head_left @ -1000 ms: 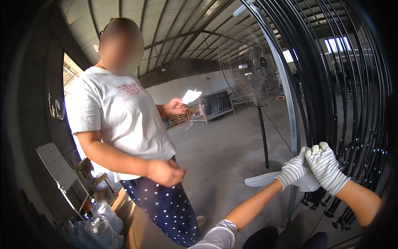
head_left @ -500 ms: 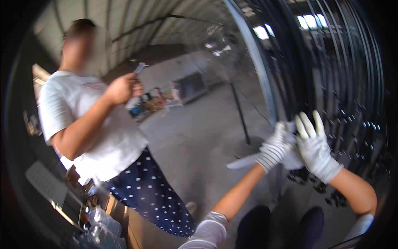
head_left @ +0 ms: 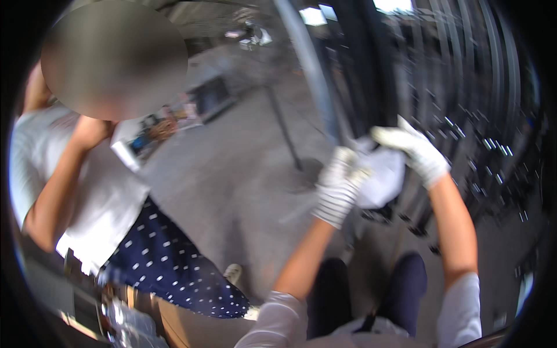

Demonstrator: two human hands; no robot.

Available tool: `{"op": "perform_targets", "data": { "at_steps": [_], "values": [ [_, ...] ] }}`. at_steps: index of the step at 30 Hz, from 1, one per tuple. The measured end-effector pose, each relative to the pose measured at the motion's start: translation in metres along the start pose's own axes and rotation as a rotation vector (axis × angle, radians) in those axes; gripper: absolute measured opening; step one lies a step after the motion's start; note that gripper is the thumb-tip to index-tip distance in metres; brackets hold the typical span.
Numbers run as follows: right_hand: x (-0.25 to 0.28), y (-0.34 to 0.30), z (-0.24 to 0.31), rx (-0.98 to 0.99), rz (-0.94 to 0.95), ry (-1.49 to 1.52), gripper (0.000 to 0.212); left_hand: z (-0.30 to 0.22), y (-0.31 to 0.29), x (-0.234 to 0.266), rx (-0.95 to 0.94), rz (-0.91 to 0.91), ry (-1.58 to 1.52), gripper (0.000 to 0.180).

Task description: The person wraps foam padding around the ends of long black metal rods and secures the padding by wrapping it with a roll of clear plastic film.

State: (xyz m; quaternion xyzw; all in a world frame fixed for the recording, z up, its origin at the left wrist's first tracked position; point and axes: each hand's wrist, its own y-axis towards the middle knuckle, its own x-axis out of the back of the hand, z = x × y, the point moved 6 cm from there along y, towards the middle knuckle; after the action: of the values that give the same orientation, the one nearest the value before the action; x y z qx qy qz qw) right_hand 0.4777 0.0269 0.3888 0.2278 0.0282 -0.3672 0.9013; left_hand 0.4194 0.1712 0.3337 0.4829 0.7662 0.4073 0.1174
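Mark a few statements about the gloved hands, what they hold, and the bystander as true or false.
1. Both hands wear light work gloves. True: left hand, right hand.
2. The hands hold a red bucket. False: they grip a white crumpled cloth or sheet.
3. A second person stands to the left, in a white shirt and dotted dark skirt. True.
4. That person's arms hang at their sides. False: one arm is raised toward the face.
5. Dark vertical bars rise behind the hands. True.
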Motion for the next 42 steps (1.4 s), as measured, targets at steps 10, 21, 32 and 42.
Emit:
{"op": "perform_targets", "data": {
  "at_steps": [10,21,32,42],
  "values": [
    [0.062,0.043,-0.055,-0.094,0.302,0.365,0.053,0.001,-0.016,-0.030,0.154,-0.013,0.153,0.049],
    [0.000,0.035,-0.025,-0.017,0.487,0.317,0.085,-0.004,-0.018,-0.046,0.136,-0.013,0.534,0.044],
    [-0.021,0.027,-0.003,0.020,0.398,0.305,0.104,-0.017,-0.012,-0.042,0.113,-0.034,0.482,0.041],
    [-0.024,0.029,-0.013,0.035,0.523,0.278,0.079,-0.033,-0.024,-0.030,0.113,-0.074,0.630,0.041]
  ]
}}
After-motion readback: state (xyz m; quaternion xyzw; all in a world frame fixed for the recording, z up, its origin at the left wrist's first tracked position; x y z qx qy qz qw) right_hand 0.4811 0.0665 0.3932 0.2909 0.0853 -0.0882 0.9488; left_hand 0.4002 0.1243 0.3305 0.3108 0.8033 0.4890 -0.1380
